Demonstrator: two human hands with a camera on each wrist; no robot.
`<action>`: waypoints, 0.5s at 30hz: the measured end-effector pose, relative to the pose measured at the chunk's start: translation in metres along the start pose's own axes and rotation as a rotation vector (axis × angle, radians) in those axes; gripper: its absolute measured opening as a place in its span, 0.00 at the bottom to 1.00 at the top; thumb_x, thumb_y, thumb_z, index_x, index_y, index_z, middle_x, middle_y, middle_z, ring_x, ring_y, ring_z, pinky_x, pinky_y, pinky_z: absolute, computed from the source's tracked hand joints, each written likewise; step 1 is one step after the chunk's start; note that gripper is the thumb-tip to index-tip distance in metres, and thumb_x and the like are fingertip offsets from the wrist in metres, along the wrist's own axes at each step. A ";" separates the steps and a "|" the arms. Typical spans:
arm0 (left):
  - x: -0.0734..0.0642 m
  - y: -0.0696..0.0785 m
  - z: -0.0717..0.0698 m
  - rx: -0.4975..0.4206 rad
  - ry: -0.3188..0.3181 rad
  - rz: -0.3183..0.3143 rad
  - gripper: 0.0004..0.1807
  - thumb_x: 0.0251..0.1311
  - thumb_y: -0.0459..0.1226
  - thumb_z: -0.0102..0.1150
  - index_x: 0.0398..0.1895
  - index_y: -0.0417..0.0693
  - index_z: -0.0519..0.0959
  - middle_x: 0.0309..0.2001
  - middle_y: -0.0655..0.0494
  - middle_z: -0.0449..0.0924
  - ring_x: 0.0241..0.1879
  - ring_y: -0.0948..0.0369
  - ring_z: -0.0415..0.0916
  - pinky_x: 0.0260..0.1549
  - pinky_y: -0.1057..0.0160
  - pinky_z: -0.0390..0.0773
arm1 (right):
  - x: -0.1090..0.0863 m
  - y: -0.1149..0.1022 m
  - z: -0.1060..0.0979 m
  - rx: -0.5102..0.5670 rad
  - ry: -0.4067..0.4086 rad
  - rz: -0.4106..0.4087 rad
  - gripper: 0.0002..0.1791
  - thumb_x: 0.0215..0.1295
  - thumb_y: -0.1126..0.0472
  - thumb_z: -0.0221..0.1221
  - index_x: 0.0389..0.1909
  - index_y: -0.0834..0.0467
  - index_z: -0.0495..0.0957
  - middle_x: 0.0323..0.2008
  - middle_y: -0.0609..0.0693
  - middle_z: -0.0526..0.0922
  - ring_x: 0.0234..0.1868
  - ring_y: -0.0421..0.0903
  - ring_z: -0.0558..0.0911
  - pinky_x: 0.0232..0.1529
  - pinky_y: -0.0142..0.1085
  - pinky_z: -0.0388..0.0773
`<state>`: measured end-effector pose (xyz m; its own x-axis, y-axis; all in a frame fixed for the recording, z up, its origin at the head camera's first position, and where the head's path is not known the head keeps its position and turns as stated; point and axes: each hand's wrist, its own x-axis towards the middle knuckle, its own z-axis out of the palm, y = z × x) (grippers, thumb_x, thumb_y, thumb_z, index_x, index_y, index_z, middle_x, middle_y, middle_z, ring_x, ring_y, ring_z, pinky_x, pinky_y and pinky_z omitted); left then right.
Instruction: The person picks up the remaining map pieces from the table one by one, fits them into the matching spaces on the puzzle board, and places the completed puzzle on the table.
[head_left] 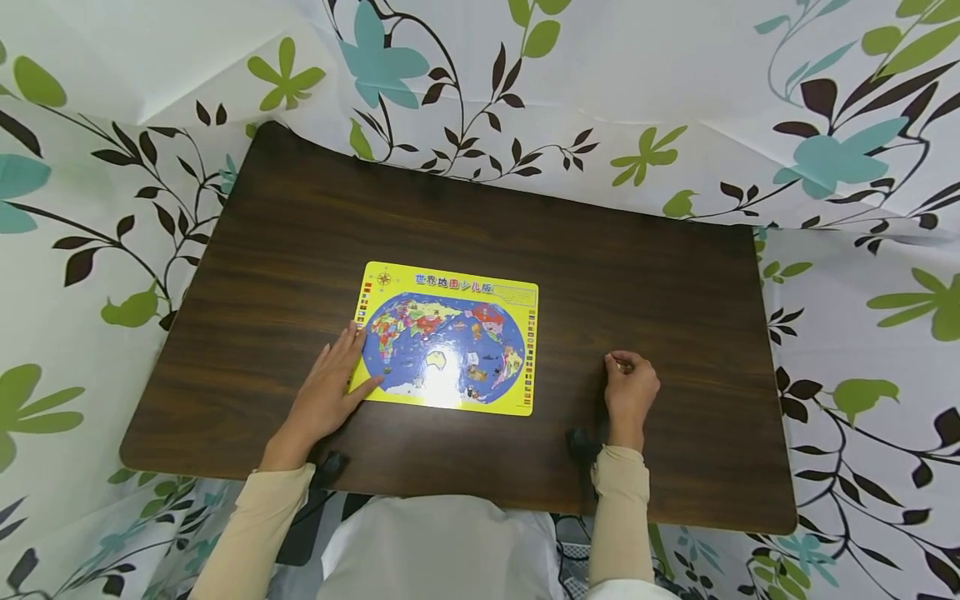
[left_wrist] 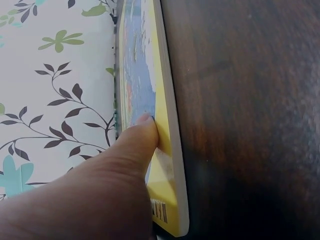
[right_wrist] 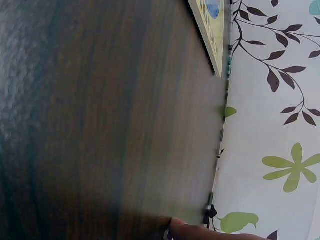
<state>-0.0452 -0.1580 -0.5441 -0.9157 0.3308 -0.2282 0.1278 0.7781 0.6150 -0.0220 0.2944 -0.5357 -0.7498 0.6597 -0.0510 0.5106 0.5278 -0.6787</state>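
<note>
A yellow-bordered world map board [head_left: 450, 404] with Chinese lettering lies flat on the dark wooden table, light glaring off its lower middle. My left hand [head_left: 327, 387] rests at the board's left edge with its fingers extended. In the left wrist view, the left thumb [left_wrist: 142, 135] presses on the board's upper face near its yellow border [left_wrist: 162, 120]. Well to the right of the board, my right hand [head_left: 632, 396] is over the table with its fingers curled and thumb near the index finger. I cannot tell whether it holds something small; only a fingertip [right_wrist: 182, 229] shows in the right wrist view.
The dark wood-grain table [head_left: 675, 275] extends around the board on all sides. White cloth with leaf and flower prints [head_left: 465, 100] hangs behind and beside it. A dark device [head_left: 581, 443] sits beside the right wrist, another [head_left: 330, 468] beside the left.
</note>
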 end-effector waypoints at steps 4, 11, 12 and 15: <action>-0.001 -0.001 0.000 -0.001 0.001 -0.004 0.48 0.73 0.54 0.57 0.84 0.42 0.45 0.84 0.46 0.36 0.83 0.49 0.32 0.79 0.44 0.33 | -0.001 -0.002 0.001 0.024 -0.001 -0.007 0.08 0.72 0.64 0.64 0.44 0.67 0.84 0.41 0.62 0.86 0.38 0.51 0.81 0.36 0.30 0.70; -0.001 -0.003 0.000 0.001 -0.004 -0.006 0.48 0.73 0.55 0.57 0.84 0.42 0.46 0.84 0.46 0.36 0.83 0.49 0.32 0.79 0.44 0.33 | -0.011 -0.012 0.007 0.053 -0.038 -0.067 0.10 0.72 0.61 0.66 0.42 0.65 0.85 0.39 0.60 0.87 0.39 0.50 0.83 0.32 0.20 0.68; -0.001 -0.003 0.000 0.001 -0.004 -0.005 0.48 0.73 0.55 0.57 0.84 0.42 0.46 0.84 0.46 0.36 0.83 0.49 0.32 0.79 0.44 0.33 | -0.013 -0.015 0.009 0.068 -0.047 -0.091 0.10 0.71 0.60 0.66 0.42 0.65 0.85 0.39 0.60 0.88 0.39 0.51 0.84 0.33 0.20 0.68; 0.000 -0.003 0.001 -0.001 -0.004 -0.005 0.48 0.73 0.55 0.56 0.84 0.43 0.45 0.84 0.46 0.36 0.83 0.49 0.32 0.79 0.45 0.33 | -0.020 -0.029 0.016 0.156 -0.116 -0.164 0.11 0.72 0.60 0.65 0.43 0.66 0.84 0.40 0.61 0.88 0.41 0.53 0.87 0.35 0.20 0.72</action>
<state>-0.0451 -0.1604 -0.5464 -0.9148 0.3292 -0.2339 0.1230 0.7789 0.6150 -0.0283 0.2574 -0.5271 -0.8649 0.5018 -0.0083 0.3139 0.5280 -0.7891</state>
